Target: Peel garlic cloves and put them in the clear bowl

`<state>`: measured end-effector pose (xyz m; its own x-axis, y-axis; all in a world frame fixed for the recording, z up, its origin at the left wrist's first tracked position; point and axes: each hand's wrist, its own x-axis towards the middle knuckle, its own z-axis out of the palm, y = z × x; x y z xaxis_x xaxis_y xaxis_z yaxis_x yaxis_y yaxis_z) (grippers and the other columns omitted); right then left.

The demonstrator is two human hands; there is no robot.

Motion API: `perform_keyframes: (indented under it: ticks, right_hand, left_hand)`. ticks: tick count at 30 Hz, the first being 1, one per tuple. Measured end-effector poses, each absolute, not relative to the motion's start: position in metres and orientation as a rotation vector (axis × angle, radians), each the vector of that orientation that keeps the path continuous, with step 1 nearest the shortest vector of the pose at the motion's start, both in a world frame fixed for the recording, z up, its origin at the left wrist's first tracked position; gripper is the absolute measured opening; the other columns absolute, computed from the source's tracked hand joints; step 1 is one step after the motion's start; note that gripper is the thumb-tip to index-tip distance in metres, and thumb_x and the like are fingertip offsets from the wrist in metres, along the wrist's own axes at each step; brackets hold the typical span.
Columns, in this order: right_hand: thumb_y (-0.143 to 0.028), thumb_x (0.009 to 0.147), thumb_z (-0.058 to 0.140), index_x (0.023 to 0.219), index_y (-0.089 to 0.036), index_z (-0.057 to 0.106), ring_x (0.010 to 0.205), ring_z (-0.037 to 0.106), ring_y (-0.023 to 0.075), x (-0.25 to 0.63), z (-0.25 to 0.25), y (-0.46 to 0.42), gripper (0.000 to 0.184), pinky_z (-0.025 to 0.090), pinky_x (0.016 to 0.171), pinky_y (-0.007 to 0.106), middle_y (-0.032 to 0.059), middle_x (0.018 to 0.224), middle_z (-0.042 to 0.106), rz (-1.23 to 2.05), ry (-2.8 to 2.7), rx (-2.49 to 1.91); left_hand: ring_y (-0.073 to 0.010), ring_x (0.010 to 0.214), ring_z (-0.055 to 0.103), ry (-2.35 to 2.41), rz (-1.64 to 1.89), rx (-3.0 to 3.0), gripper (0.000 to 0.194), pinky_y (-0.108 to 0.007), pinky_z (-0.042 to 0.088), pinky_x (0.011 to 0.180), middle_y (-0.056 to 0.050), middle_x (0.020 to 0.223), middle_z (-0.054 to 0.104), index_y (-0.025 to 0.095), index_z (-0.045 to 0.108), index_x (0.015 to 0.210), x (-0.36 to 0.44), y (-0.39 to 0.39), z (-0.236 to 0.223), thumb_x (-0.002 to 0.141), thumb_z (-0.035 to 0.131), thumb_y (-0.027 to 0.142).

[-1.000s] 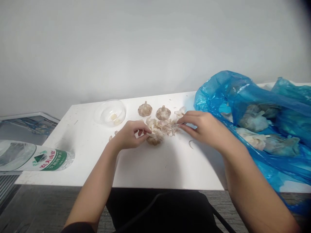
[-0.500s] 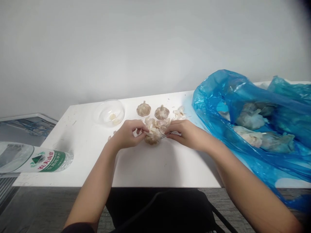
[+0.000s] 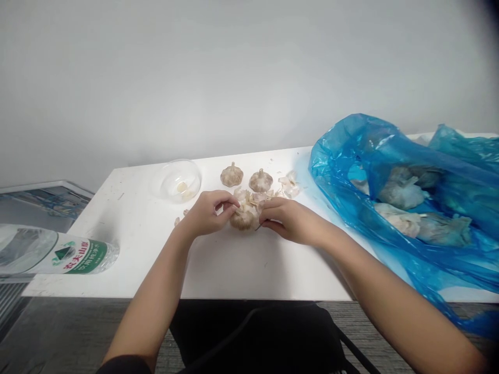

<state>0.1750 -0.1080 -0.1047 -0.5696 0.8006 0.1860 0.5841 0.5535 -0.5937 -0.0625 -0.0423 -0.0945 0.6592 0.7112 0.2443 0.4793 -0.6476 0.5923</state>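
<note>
A partly peeled garlic bulb sits on the white table between my two hands, its papery skin loosened at the top. My left hand is closed in a pinch at the bulb's upper left edge, with thumb and forefinger together on it. On the other side, my right hand pinches a thin, dark metal tool, mostly hidden by the fingers; its tip points toward the bulb. Two whole garlic bulbs, one at left and one at right, stand just behind. Loose garlic skins lie to their right.
A clear bowl with a few pale cloves stands back left. A large water bottle lies across the left edge of the table. An open blue plastic bag with several garlic bulbs covers the right side. A wall rises behind.
My right hand has moved slightly left, closer to the bulb, and less of the metal tool shows. My left hand has barely shifted, still at the bulb's edge.
</note>
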Motion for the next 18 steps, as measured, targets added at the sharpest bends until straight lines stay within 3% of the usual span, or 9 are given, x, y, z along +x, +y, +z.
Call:
perform_keyframes:
  ticks: [8,12,18]
  right_hand:
    - [-0.008,0.089,0.051,0.086,-0.016,0.072,0.084,0.061,0.0185,0.184,-0.096,-0.108,0.023,0.043,0.072,0.029,0.0069,0.087,0.068,0.521,-2.415,-1.254]
    - [-0.018,0.094,0.048,0.096,-0.016,0.072,0.089,0.062,0.0217,0.196,-0.092,-0.107,0.025,0.043,0.07,0.03,0.0096,0.094,0.069,0.21,-2.325,-1.509]
    - [-0.02,0.092,0.05,0.088,-0.017,0.073,0.079,0.062,0.0229,0.214,-0.091,-0.108,0.024,0.036,0.057,0.03,0.0118,0.085,0.069,-0.216,-2.101,-1.967]
  left_hand:
    - [-0.0084,0.052,0.049,1.079,0.677,2.045,0.014,-0.021,0.039,0.048,-0.002,0.063,0.064,0.014,0.07,0.079,-0.064,-0.038,-0.091,0.08,0.058,0.021]
    - [-0.0084,0.05,0.048,1.107,0.722,2.084,0.012,-0.021,0.039,0.047,0.0,0.06,0.062,0.015,0.069,0.077,-0.062,-0.041,-0.088,0.08,0.059,0.021]
    - [-0.0093,0.057,0.049,1.019,0.784,2.408,0.012,-0.023,0.042,0.054,-0.002,0.068,0.068,0.016,0.07,0.076,-0.059,-0.048,-0.09,0.081,0.059,0.017]
